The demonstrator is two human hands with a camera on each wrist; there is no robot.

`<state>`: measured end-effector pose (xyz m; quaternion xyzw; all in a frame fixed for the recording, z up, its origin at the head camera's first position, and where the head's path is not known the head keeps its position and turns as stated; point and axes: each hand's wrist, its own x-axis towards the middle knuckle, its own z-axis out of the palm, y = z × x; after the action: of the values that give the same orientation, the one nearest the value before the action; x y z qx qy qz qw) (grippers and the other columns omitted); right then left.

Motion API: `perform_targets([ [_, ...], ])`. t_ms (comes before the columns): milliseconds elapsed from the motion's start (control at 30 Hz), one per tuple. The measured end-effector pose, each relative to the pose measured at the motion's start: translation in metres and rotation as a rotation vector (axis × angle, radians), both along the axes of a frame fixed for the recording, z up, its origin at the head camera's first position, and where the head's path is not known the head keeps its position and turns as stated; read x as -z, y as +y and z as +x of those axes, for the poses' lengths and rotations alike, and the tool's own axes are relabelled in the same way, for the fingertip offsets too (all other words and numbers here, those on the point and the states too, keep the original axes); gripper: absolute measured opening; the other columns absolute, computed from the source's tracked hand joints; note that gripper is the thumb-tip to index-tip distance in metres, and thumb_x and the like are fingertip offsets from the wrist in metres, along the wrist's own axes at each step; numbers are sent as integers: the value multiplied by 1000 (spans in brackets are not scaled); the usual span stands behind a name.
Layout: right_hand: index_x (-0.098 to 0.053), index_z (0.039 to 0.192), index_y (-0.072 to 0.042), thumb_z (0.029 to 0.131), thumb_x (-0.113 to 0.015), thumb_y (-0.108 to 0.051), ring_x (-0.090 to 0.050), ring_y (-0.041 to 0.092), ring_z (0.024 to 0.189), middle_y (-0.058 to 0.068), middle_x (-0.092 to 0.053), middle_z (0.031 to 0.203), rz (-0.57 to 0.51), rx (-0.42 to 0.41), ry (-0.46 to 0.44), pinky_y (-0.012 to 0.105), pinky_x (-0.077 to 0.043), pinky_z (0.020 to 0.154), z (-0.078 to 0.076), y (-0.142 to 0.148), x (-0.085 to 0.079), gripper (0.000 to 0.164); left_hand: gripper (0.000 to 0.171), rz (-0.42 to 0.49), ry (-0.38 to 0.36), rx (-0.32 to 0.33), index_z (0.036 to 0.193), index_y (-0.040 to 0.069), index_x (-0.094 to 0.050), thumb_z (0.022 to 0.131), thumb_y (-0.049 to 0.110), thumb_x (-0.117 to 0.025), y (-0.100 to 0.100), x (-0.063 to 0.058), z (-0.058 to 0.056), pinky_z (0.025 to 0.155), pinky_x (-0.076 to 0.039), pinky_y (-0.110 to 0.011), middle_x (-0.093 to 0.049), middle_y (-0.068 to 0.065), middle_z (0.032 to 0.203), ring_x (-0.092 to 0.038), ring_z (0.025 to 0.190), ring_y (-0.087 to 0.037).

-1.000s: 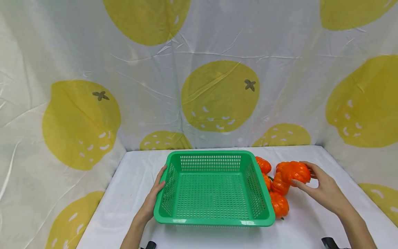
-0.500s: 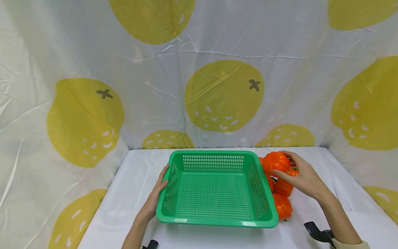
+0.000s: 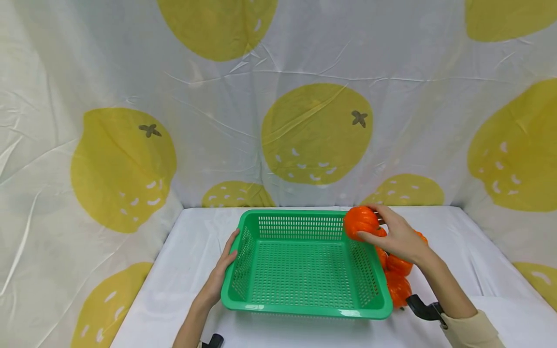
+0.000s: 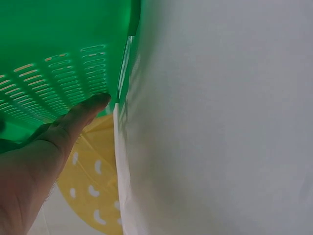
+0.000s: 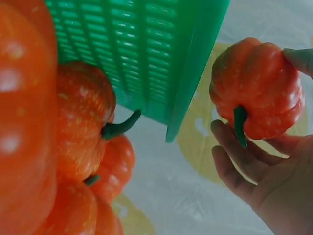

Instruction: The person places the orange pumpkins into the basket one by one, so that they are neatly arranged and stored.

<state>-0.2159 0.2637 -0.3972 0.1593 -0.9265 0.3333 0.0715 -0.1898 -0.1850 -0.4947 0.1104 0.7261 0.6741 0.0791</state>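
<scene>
1. Orange and glossy, a ribbed pumpkin (image 3: 360, 223) sits in my right grip (image 3: 398, 237), pinched between thumb and fingers.
2. It shows right of centre in the head view, overlapping the far right corner of the green basket (image 3: 306, 310).
3. At upper right of the right wrist view its green stem (image 5: 239, 126) points down, and a gap shows between pumpkin and basket rim.
4. My left grip (image 3: 217, 275) is unclenched, fingers lying straight against the basket's left side, left of centre in the head view.
5. Other pumpkins (image 3: 398, 288) cluster just outside the basket's right wall, partly behind my right grip.
6. White cloth covers the tabletop (image 3: 165, 290) across the lower frame; a curtain (image 3: 217, 121) with yellow fruit prints fills the upper part.
</scene>
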Motion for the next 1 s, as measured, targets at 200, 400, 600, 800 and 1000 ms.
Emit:
perform_targets([
  [200, -47, 150, -13, 95, -74, -42, -64, 30, 114, 10, -60, 137, -50, -42, -30, 47, -54, 89, -6, -8, 0, 68, 57, 4, 2, 0, 167, 37, -7, 112, 38, -25, 0, 2, 0, 121, -2, -71, 2, -3, 176, 6, 162, -37],
  [400, -45, 152, -14, 95, -76, -34, -68, 34, 117, 13, -58, 142, -170, -107, -111, 33, -58, 85, -12, -11, 4, 68, 57, 2, 7, -3, 167, 37, -8, 112, 37, -25, 0, 1, 0, 122, 0, -72, 2, -2, 176, 7, 162, -37],
  [600, -44, 152, -14, 95, -76, -29, -65, 35, 118, 16, -59, 140, -208, -156, -149, 33, -58, 85, -14, -13, 5, 67, 56, 4, 5, -4, 167, 37, -9, 112, 37, -24, 0, 0, 0, 122, 1, -71, 2, -2, 176, 7, 162, -36],
  [800, -47, 151, -18, 93, -78, -33, -65, 26, 109, 12, -66, 129, -150, -158, -139, 39, -56, 82, -17, -16, 3, 68, 57, -2, 13, -2, 167, 35, -7, 112, 38, -23, 0, -2, 0, 122, 3, -73, 4, -4, 176, 10, 161, -39],
  [1000, -49, 144, -17, 90, -82, -30, -64, 17, 109, 8, -68, 125, -164, -179, -138, 42, -55, 84, -22, -19, 2, 65, 58, 4, 6, 0, 167, 34, -7, 112, 39, -24, 0, -2, 2, 122, 2, -73, 4, -5, 176, 8, 161, -39],
])
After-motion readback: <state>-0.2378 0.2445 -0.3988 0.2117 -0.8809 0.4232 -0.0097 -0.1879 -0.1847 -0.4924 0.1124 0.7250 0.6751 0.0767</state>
